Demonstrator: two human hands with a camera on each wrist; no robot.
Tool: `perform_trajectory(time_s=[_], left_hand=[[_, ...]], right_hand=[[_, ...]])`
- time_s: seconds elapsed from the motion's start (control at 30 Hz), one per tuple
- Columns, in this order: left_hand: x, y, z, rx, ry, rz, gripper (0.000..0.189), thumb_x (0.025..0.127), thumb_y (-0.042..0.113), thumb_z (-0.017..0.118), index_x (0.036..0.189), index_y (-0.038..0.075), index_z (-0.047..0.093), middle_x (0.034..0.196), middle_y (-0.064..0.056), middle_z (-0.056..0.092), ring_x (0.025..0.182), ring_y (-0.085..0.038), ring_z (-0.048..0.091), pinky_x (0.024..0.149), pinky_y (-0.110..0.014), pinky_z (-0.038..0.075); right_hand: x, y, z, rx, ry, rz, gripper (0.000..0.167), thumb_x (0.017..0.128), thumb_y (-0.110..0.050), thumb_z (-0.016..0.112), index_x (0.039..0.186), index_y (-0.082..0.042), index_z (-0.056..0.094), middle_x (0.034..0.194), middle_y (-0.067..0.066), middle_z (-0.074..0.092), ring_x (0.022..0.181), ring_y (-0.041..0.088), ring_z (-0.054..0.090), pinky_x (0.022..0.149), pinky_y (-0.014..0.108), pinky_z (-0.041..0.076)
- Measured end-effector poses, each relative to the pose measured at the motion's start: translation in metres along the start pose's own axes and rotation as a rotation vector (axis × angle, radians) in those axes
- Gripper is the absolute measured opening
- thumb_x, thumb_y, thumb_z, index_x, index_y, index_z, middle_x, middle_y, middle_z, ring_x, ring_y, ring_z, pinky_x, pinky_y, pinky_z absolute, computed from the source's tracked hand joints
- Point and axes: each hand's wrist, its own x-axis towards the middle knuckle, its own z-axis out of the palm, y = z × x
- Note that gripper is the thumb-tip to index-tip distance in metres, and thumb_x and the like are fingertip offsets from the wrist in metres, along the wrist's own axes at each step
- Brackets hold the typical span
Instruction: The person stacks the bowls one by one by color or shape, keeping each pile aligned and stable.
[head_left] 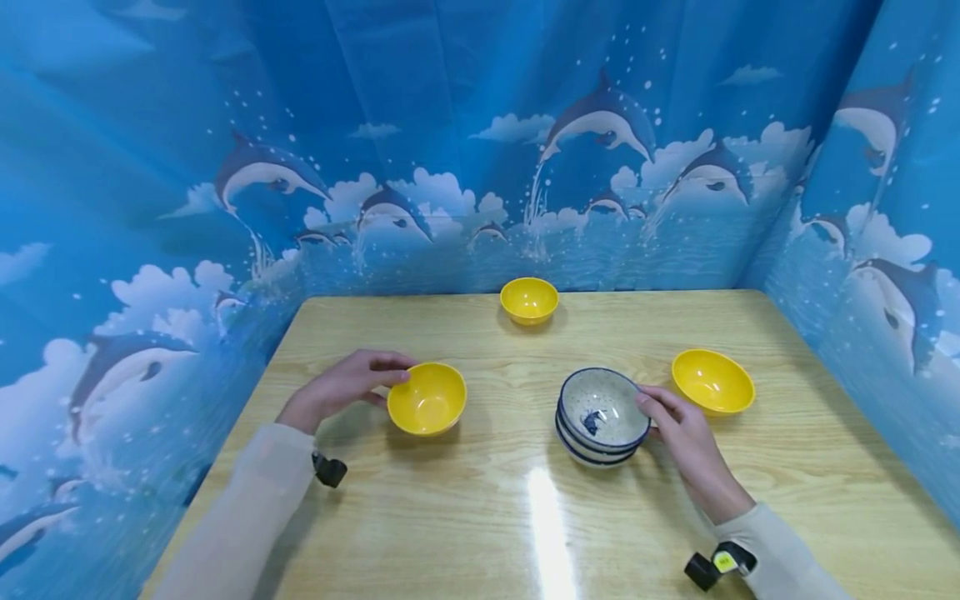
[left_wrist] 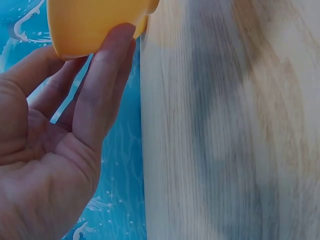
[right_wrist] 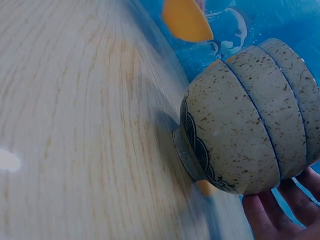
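Blue dolphin-print sheeting (head_left: 450, 83) backs the pale wooden table (head_left: 442, 517) where a half-curled left hand (head_left: 351, 385) pinches a round yellow bowl (head_left: 427, 400), the right hand (head_left: 688, 437) gripping three speckled ceramic bowls (head_left: 602, 417), seemingly keeping them nested.

A blue backdrop (head_left: 450, 75) printed with dolphins and white clouds spans the upper frame and both sides; a light wood-grain bench (head_left: 442, 525) fills the lower centre, glare streaking its bottom middle.
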Motion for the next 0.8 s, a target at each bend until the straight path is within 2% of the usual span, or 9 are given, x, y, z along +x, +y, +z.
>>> perform_trajectory(time_s=[0.27, 0.57, 0.8], left_hand=[[-0.002, 0.001, 0.010, 0.018, -0.037, 0.019, 0.047, 0.110, 0.040, 0.067, 0.149, 0.015, 0.066, 0.154, -0.012, 0.064, 0.121, -0.028, 0.067, 0.095, -0.042, 0.067], [-0.004, -0.003, 0.018, -0.014, -0.080, 0.034, 0.047, 0.108, 0.039, 0.069, 0.149, 0.015, 0.067, 0.151, -0.010, 0.065, 0.118, -0.025, 0.069, 0.094, -0.043, 0.067], [-0.005, -0.005, 0.023, -0.022, -0.081, 0.019, 0.046, 0.107, 0.040, 0.071, 0.147, 0.016, 0.069, 0.149, -0.009, 0.067, 0.115, -0.024, 0.070, 0.093, -0.043, 0.067]], right_hand=[[0.000, 0.000, 0.000, -0.001, -0.001, 0.010, 0.065, 0.115, -0.050, 0.052, 0.161, -0.005, 0.048, 0.163, 0.015, 0.049, 0.117, -0.001, 0.055, 0.093, 0.012, 0.054], [-0.001, 0.000, 0.001, 0.007, 0.002, -0.003, 0.064, 0.115, -0.048, 0.052, 0.160, -0.004, 0.049, 0.162, 0.015, 0.050, 0.115, -0.004, 0.055, 0.093, 0.013, 0.055], [-0.001, -0.001, 0.001, 0.005, 0.001, 0.002, 0.064, 0.115, -0.049, 0.052, 0.161, -0.004, 0.048, 0.162, 0.016, 0.050, 0.115, -0.004, 0.055, 0.093, 0.013, 0.055]])
